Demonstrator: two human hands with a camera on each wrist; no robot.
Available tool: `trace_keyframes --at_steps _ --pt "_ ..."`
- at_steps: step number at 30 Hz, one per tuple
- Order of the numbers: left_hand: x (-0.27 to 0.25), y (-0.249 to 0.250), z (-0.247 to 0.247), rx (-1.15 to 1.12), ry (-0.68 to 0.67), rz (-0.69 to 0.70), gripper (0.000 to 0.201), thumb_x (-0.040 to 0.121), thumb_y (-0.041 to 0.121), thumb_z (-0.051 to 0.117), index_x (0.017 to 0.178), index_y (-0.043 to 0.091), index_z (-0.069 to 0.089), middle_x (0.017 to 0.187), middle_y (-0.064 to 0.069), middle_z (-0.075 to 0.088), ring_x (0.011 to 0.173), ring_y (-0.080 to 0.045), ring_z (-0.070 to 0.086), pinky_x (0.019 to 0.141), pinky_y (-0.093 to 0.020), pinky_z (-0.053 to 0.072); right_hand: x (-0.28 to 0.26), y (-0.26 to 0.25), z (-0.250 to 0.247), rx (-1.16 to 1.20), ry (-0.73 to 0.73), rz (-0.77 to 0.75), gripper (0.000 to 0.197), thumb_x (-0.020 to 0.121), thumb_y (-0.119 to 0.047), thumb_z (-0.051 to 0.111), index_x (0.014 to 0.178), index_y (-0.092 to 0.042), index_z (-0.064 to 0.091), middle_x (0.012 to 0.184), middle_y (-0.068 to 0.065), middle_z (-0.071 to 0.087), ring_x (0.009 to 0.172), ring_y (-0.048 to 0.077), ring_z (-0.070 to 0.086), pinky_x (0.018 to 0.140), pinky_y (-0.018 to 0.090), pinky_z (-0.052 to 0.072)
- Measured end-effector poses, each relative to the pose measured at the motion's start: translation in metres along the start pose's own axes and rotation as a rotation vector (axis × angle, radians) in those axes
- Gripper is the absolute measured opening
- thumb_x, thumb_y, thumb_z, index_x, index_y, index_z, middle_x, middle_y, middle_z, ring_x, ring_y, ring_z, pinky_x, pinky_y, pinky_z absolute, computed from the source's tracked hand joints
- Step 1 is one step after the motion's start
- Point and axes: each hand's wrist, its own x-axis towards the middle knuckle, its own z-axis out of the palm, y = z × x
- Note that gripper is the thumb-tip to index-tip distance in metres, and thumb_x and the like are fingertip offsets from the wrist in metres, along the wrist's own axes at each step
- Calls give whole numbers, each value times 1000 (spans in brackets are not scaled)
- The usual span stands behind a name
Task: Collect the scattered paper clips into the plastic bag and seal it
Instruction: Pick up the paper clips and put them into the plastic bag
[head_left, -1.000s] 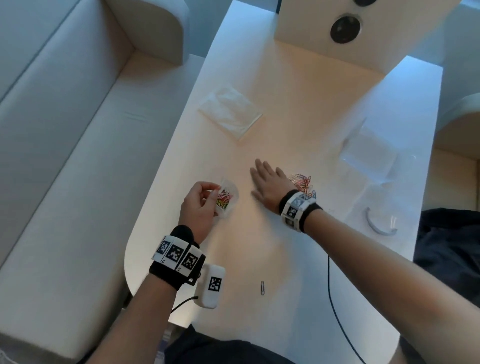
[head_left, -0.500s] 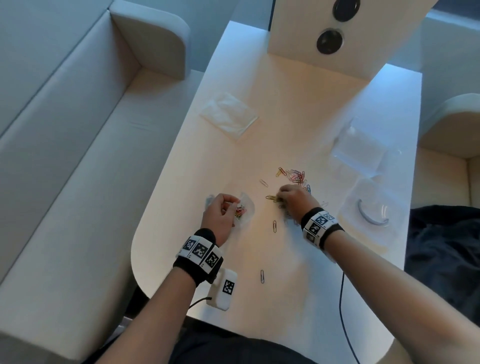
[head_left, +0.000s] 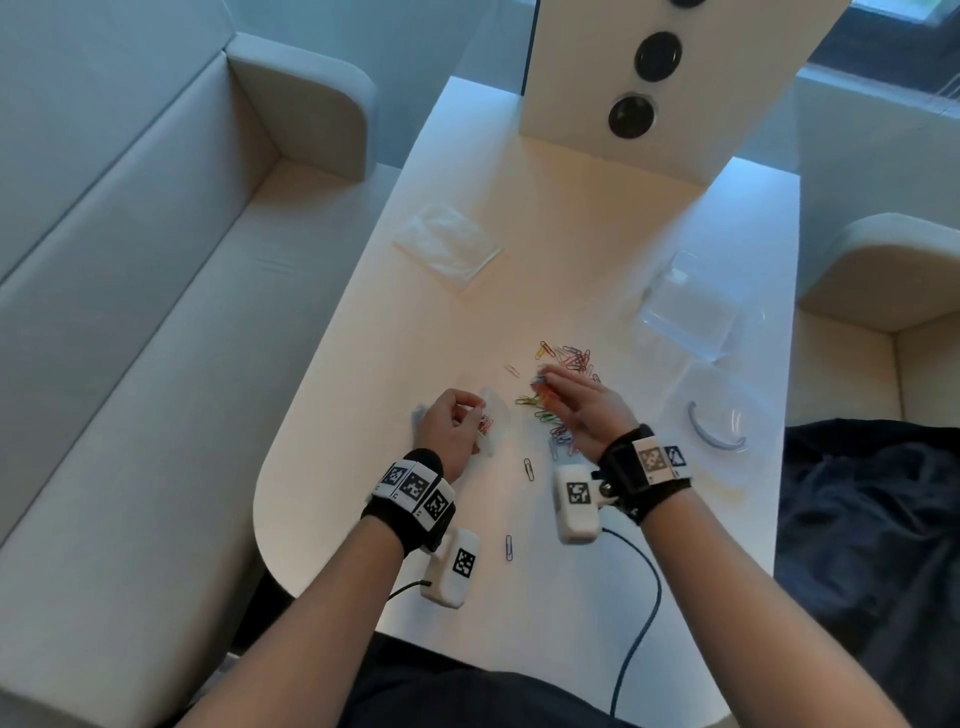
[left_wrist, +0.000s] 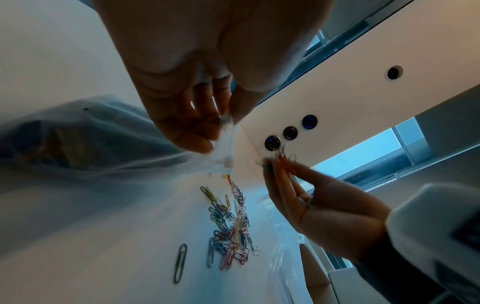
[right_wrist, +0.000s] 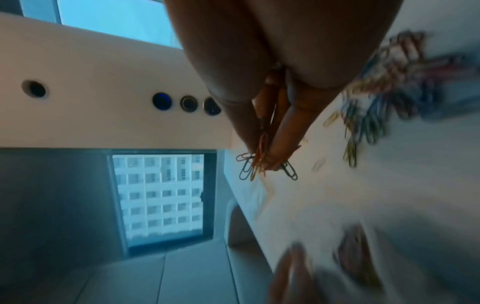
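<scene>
Risen off the table (head_left: 571, 218), right hand (head_left: 582, 410) pinches paper clips (right_wrist: 262, 164) dangling lengthwise; left hand (head_left: 449, 428) pinches plastic bag (left_wrist: 103, 144).

Bare table (head_left: 571, 249) beyond clip pile (head_left: 569, 358); clear box (head_left: 685, 312) blocks right.

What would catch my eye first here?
Probably the bright paper clips scattered mid-table, just beyond the hands. The right hand pinches a small bunch of them above the pile, while the left hand beside it holds a clear bag with a few clips inside.
</scene>
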Motion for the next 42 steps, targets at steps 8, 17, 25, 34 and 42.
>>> trace_keyframes --at_steps 8,17,25,34,42 --pt "-1 0 6 -82 51 0 11 97 12 54 103 8 61 85 -12 65 64 -16 61 64 -26 58 1 51 37 -648 91 -183 9 85 -11 69 93 -9 75 90 12 74 88 27 72 83 40 59" --pt "7 6 7 -93 -44 4 10 98 13 55 107 10 57 85 -9 63 68 -18 62 61 -21 55 4 23 56 -1387 -96 -274 24 88 -7 55 101 -12 74 94 6 73 81 19 68 73 28 56" --pt "14 10 -11 21 12 62 7 96 17 57 101 14 62 75 2 61 60 -11 63 62 -19 52 46 -20 24 -1115 114 -381 15 83 -16 73 97 -16 75 98 2 74 85 15 70 82 32 58" --pt "16 9 -25 24 -10 29 4 95 20 59 98 19 62 78 4 64 67 -16 69 82 -43 58 124 7 4 -1782 184 -190 62 98 -48 33 151 -18 19 161 17 3 147 38 8 117 53 20" --pt "12 10 -18 15 -1 27 4 96 19 58 96 20 62 81 -1 65 68 -19 68 80 -47 58 95 41 6 -2051 -214 -538 51 99 -21 47 146 -7 32 154 27 24 141 42 26 114 51 31"
